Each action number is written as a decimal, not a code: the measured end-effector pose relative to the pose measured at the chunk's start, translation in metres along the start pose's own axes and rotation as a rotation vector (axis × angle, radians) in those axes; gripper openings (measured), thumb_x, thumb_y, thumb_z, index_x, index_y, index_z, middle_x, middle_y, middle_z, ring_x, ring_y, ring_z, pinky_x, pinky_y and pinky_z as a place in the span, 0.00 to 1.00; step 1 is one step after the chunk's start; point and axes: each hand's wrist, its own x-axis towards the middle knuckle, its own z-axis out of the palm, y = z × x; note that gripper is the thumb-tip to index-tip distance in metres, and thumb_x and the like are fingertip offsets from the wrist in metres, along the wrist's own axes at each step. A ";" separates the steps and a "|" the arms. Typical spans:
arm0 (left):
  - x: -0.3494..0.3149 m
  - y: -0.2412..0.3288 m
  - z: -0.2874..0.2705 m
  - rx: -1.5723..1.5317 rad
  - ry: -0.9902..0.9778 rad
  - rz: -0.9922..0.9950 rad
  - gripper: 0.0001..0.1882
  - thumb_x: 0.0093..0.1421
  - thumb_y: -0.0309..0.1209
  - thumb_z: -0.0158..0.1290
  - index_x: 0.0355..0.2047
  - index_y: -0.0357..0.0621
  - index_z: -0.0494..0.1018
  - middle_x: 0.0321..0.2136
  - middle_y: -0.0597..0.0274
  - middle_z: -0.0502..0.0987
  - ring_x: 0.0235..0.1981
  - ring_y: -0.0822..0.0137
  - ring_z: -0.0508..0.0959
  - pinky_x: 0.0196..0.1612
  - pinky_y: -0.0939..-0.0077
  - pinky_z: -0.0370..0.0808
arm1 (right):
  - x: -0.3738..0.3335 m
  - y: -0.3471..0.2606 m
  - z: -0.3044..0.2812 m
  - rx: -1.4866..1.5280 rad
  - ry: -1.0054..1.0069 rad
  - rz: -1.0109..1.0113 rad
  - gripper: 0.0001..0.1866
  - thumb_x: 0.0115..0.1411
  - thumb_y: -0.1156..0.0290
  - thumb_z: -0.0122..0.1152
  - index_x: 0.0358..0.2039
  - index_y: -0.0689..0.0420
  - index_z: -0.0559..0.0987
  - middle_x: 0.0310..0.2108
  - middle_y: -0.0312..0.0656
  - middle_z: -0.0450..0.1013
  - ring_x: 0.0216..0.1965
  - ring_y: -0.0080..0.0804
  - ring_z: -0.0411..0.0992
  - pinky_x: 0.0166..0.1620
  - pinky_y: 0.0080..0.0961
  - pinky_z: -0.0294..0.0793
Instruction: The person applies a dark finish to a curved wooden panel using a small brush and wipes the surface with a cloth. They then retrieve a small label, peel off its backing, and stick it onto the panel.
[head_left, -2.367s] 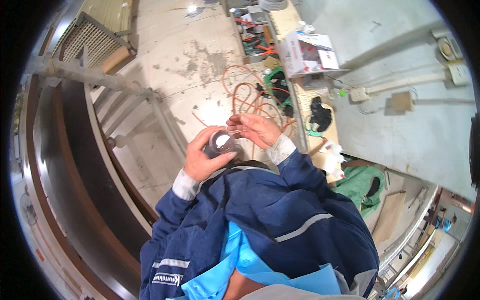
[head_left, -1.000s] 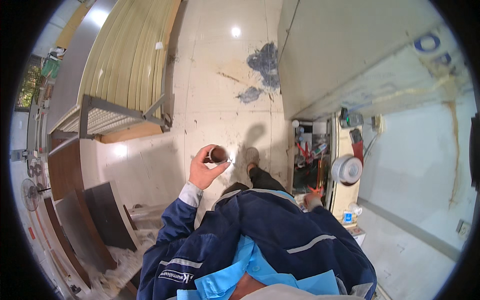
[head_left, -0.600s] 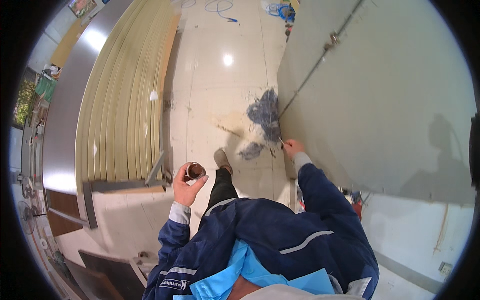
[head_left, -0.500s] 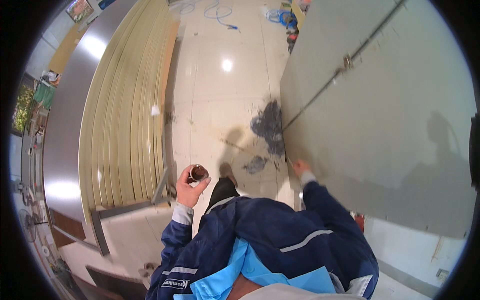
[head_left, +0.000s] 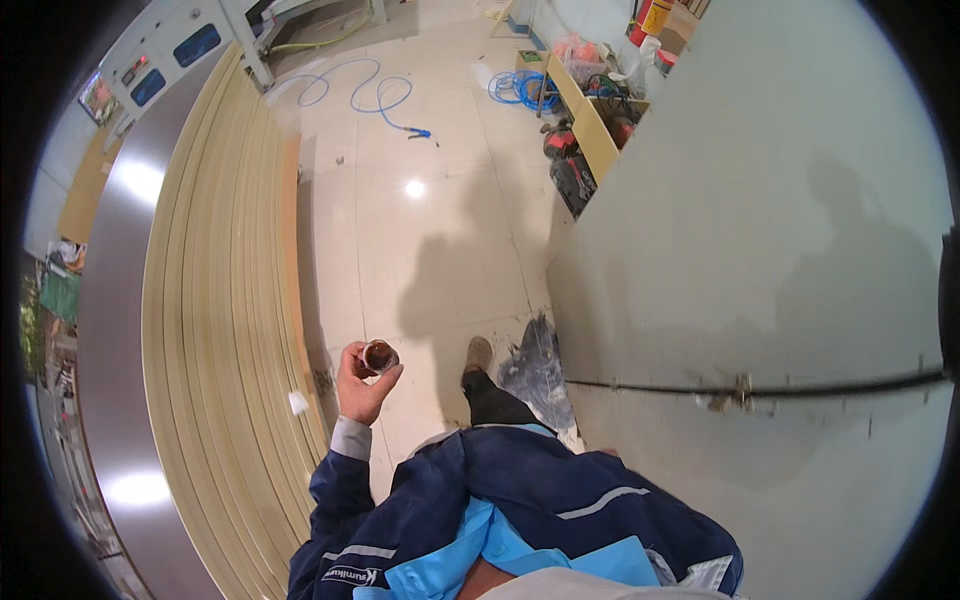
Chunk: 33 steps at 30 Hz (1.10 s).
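My left hand (head_left: 358, 393) is closed round a small round cup (head_left: 380, 357) with dark brown contents, held upright out in front of me, left of my shoe. Just a sliver of my right hand (head_left: 609, 453) shows at the edge of my dark blue jacket; its fingers are hidden, and I cannot see whether it holds anything. On that side rises a large grey panel surface (head_left: 690, 270) with a dark seam and a small metal latch (head_left: 740, 392).
A stack of cream-edged boards (head_left: 215, 300) runs along my left. Dark stains (head_left: 540, 375) mark the tiled floor by the grey surface. Farther off lie a blue air hose (head_left: 375, 95), a coiled blue hose (head_left: 520, 90) and a wooden shelf (head_left: 582, 125) with bags. A machine (head_left: 185, 45) stands far left.
I have moved forward along the boards, and the seam and latch now sit lower in view. The cup stays in my left hand. My right hand has dropped back almost out of sight.
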 end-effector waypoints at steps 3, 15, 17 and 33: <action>0.098 0.023 0.021 -0.071 0.014 -0.019 0.27 0.53 0.29 0.71 0.49 0.43 0.68 0.40 0.63 0.79 0.40 0.73 0.81 0.46 0.75 0.79 | 0.106 -0.082 -0.163 0.267 0.138 -0.009 0.18 0.59 0.59 0.58 0.39 0.58 0.87 0.40 0.56 0.81 0.47 0.53 0.80 0.48 0.47 0.78; 0.507 0.098 0.105 -0.038 -0.105 0.137 0.23 0.55 0.27 0.67 0.49 0.43 0.70 0.41 0.66 0.78 0.40 0.74 0.79 0.47 0.76 0.77 | 0.354 -0.271 -0.751 0.931 0.641 -0.316 0.15 0.57 0.62 0.64 0.41 0.56 0.84 0.42 0.50 0.82 0.47 0.49 0.79 0.50 0.39 0.77; 0.589 0.110 0.119 -0.042 -0.165 0.176 0.23 0.55 0.27 0.66 0.50 0.42 0.70 0.41 0.66 0.78 0.40 0.74 0.79 0.48 0.76 0.77 | 0.400 -0.257 -0.779 0.940 0.686 -0.258 0.15 0.56 0.62 0.65 0.40 0.56 0.84 0.40 0.50 0.82 0.46 0.48 0.80 0.49 0.39 0.77; 1.198 0.394 0.462 0.197 -0.577 0.730 0.29 0.52 0.42 0.68 0.51 0.42 0.76 0.40 0.59 0.81 0.39 0.69 0.79 0.41 0.73 0.77 | 0.543 -0.220 -0.918 1.982 0.781 0.286 0.07 0.61 0.72 0.67 0.38 0.59 0.81 0.25 0.37 0.76 0.19 0.26 0.71 0.24 0.27 0.73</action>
